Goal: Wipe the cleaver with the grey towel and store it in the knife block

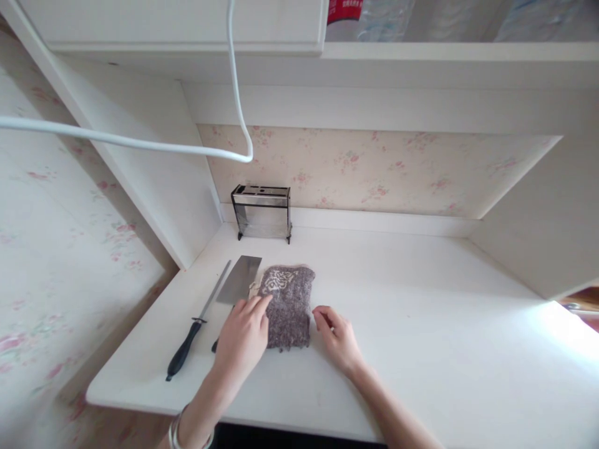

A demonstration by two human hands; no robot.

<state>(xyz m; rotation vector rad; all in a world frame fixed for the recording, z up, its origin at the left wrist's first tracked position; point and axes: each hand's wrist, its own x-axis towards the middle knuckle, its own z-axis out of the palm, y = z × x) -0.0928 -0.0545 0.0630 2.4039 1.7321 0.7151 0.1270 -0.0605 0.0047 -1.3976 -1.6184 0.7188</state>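
Observation:
A folded grey-brown cloth [291,312] with a pale pattern at its upper left lies flat on the white counter. My left hand [244,330] rests over its left edge with fingers extended on the fabric. At the right edge, my right hand [336,338] has its fingers curled and pinched together at the cloth's border. Left of the cloth lies a cleaver [239,280], its broad blade showing and its handle mostly hidden behind my left hand. Farther left, a sharpening steel [189,343] with a black handle lies at a slant.
A knife block [261,198] with clear sides and a black frame stands near the back wall. The white counter [412,312] stretches right under an overhead cupboard [187,28]. A white cable [140,143] hangs across the upper left. A cabinet panel [135,149] borders the left.

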